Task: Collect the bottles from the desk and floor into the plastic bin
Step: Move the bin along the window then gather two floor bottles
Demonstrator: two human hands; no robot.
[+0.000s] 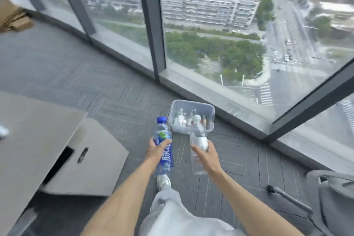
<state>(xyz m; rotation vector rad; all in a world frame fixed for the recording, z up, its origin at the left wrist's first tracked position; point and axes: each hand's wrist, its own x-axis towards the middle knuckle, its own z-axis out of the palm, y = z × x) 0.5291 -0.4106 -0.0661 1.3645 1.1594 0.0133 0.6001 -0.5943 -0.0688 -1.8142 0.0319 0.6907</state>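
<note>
- Left hand (157, 148) wraps the middle of a blue-capped, blue-labelled plastic bottle (166, 161). Right hand (206, 154) wraps a clear, white-capped plastic bottle (196, 166). Both are held above the grey carpet (95, 86).
- Both bottles are probably light, thin-walled and crushable, so mid-body holds suit them.
- Just ahead, a translucent rectangular plastic bin (191, 102) holds several small pale bottles (181, 118), blurred.

Left hand (156, 148) gripping, right hand (206, 152) gripping

Gripped mid-body, caps forward: blue bottle (164, 146), clear bottle (197, 156); translucent bin (192, 102) just beyond both grips, part-filled.
</note>
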